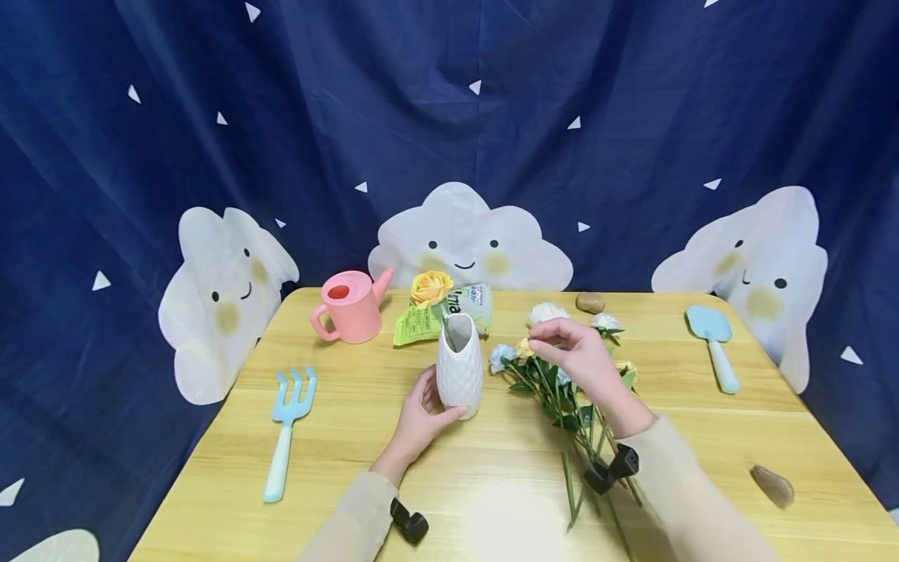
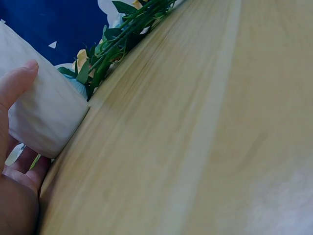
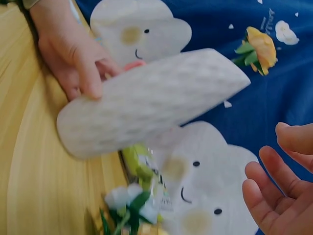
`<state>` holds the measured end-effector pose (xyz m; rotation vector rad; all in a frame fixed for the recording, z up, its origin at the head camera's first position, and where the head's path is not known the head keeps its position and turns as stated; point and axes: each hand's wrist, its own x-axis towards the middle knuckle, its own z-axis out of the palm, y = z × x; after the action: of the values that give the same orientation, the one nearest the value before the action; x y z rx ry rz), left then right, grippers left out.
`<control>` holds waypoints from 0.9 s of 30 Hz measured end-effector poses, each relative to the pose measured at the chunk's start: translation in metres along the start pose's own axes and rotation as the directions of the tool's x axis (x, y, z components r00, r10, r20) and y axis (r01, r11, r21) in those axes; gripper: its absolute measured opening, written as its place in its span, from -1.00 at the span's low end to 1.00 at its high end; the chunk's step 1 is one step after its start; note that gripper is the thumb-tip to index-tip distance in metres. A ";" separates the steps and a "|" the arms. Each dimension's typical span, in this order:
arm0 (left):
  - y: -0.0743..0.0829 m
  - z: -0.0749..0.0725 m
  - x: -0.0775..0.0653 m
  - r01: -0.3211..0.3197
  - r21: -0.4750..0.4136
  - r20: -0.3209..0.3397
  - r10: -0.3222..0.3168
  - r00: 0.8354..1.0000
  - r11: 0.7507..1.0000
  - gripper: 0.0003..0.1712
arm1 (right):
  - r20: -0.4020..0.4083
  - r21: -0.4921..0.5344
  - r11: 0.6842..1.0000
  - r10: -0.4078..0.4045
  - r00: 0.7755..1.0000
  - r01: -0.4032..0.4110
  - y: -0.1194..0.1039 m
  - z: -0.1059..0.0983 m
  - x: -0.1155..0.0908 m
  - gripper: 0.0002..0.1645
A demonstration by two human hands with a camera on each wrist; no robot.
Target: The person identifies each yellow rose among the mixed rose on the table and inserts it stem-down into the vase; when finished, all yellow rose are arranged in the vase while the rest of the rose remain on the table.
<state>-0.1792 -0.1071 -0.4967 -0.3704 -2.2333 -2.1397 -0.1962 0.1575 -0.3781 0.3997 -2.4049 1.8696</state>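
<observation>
A white textured vase point(image 1: 460, 375) stands upright on the table, one yellow rose point(image 1: 431, 289) rising from its mouth. Low on its left side, my left hand point(image 1: 420, 421) holds it between thumb and fingers; in the left wrist view the thumb point(image 2: 22, 81) lies across the white wall. My right hand point(image 1: 579, 359) hovers over a pile of artificial flowers point(image 1: 562, 398) to the right of the vase. In the right wrist view, the right hand's fingers point(image 3: 274, 191) are loosely bent and apart, with nothing between them. Part of the pile is hidden beneath that hand and wrist.
A pink watering can point(image 1: 354, 308) and a green-and-white packet point(image 1: 421, 321) are behind the vase. A blue hand fork point(image 1: 286, 429) lies at left, a blue toy shovel point(image 1: 712, 339) at far right. Two stones, one brown point(image 1: 772, 485) near the right edge, lie on the table.
</observation>
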 end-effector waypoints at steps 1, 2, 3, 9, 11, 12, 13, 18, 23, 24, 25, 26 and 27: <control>0.000 0.000 0.000 0.002 0.000 -0.001 -0.002 1.000 1.000 -0.09 | 0.000 -0.010 1.000 -0.005 1.000 0.005 0.003 -0.004 -0.003 -0.72; 0.000 0.000 -0.001 0.002 0.000 0.000 -0.002 1.000 1.000 -0.10 | -0.002 -0.021 1.000 -0.007 1.000 0.007 0.007 -0.009 -0.005 -0.71; 0.000 0.000 -0.001 0.002 0.002 0.001 -0.002 1.000 1.000 -0.09 | -0.009 -0.033 0.999 -0.011 1.000 0.011 0.011 -0.014 -0.008 -0.70; -0.001 0.000 -0.001 0.003 0.008 -0.002 -0.003 1.000 1.000 -0.07 | -0.049 -0.044 0.999 0.021 0.999 -0.023 0.032 -0.047 -0.026 -0.70; -0.001 0.000 0.000 0.005 0.012 -0.001 -0.005 1.000 1.000 -0.07 | -0.066 -0.047 0.997 0.051 0.997 -0.054 0.038 -0.057 -0.034 -0.71; -0.002 0.000 0.000 0.007 0.015 0.000 -0.007 1.000 1.000 -0.07 | -0.075 -0.052 0.996 0.062 0.995 -0.066 0.041 -0.061 -0.038 -0.71; -0.002 0.000 0.000 0.008 0.015 0.002 -0.008 1.000 1.000 -0.07 | -0.084 -0.060 0.995 0.071 0.994 -0.076 0.044 -0.065 -0.043 -0.69; -0.003 -0.001 0.000 0.011 0.007 0.001 -0.011 1.000 1.000 -0.06 | -0.095 -0.028 0.996 0.077 0.993 -0.080 0.065 -0.079 -0.062 -0.63; -0.002 -0.001 0.000 0.020 0.010 0.004 -0.020 1.000 1.000 -0.06 | -0.089 0.008 0.995 0.101 0.991 -0.101 0.085 -0.083 -0.081 -0.65; -0.002 -0.001 0.000 0.021 0.011 0.006 -0.021 1.000 1.000 -0.06 | -0.091 0.005 0.993 0.121 0.988 -0.121 0.087 -0.084 -0.085 -0.64; -0.002 -0.001 0.000 0.024 0.011 0.006 -0.024 1.000 1.000 -0.06 | -0.094 -0.004 0.988 0.154 0.984 -0.155 0.087 -0.083 -0.088 -0.63; -0.002 -0.001 0.000 0.027 0.011 0.006 -0.027 1.000 1.000 -0.06 | -0.101 0.003 0.982 0.188 0.977 -0.189 0.088 -0.083 -0.091 -0.61; -0.002 -0.001 0.000 0.029 0.012 0.004 -0.029 1.000 0.999 -0.06 | -0.103 0.015 0.974 0.225 0.969 -0.225 0.088 -0.082 -0.094 -0.60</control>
<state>-0.1798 -0.1081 -0.4986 -0.3438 -2.2665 -2.1410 -0.1361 0.2717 -0.4602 0.0267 -2.4664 1.9259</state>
